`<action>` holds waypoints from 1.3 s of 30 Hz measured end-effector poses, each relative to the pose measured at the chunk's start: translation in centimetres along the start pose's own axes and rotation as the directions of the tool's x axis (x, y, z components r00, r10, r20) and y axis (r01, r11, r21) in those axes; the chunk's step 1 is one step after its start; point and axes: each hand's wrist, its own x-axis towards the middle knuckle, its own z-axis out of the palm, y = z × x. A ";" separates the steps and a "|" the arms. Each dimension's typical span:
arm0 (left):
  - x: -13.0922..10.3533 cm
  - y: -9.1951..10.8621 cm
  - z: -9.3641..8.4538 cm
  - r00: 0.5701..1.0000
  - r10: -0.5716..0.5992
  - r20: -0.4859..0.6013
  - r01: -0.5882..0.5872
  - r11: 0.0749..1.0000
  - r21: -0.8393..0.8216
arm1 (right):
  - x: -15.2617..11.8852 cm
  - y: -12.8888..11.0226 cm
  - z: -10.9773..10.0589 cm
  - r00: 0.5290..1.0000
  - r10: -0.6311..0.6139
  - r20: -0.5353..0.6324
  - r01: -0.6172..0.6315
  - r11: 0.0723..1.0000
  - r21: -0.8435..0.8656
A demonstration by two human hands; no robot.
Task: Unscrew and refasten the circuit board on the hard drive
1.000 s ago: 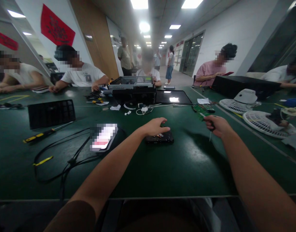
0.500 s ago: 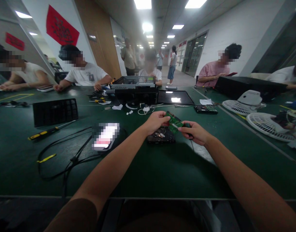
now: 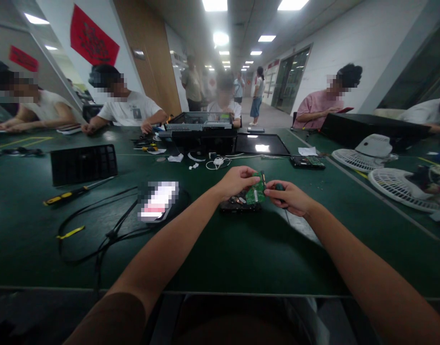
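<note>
A green circuit board [image 3: 254, 194] is pinched by its upper part in my left hand [image 3: 237, 182], its lower end hanging over an opened hard drive [image 3: 240, 207] on the table. My right hand [image 3: 289, 197] is closed around a screwdriver [image 3: 280, 187] with a dark handle, and its thin shaft seems to point down toward the table. The right fingertips are at the board's right edge; whether they touch it I cannot tell. My left fingers partly hide the back of the hard drive.
On the left lie a lit phone [image 3: 158, 201], a looped black cable [image 3: 112, 235], a yellow-black screwdriver [image 3: 67, 195] and a propped black panel [image 3: 84, 165]. Ahead are an opened computer case [image 3: 201, 139] and a dark screen [image 3: 263, 143]. White fan parts [image 3: 402, 187] stand right. Several people sit around.
The circuit board has turned from slanted to more upright, with its connector edge now on the right. My left hand has shifted slightly to the right; the right hand has barely moved.
</note>
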 end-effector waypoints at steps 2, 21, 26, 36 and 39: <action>0.0 0.1 0.0 1.000 -0.026 0.007 0.026 1.000 -0.012 | 0.0 0.0 0.0 1.000 0.000 0.001 0.000 1.000 0.001; -0.4 0.1 -0.3 0.992 -0.012 0.125 0.001 0.996 0.089 | 0.0 0.0 -0.1 1.000 -0.017 -0.025 0.017 1.000 -0.001; 0.0 -0.6 -0.5 0.980 0.048 0.192 -0.090 0.973 0.215 | -0.1 0.0 -0.1 1.000 0.005 -0.005 -0.006 0.998 -0.059; 0.1 -0.8 -0.7 0.981 -0.002 0.192 -0.060 0.947 0.316 | 0.0 0.1 -0.6 0.999 0.048 -0.025 -0.051 0.992 -0.115; 0.1 -0.8 -0.9 0.980 -0.050 0.192 -0.012 0.950 0.311 | -0.2 0.1 -0.6 0.996 0.092 0.000 -0.091 0.988 -0.122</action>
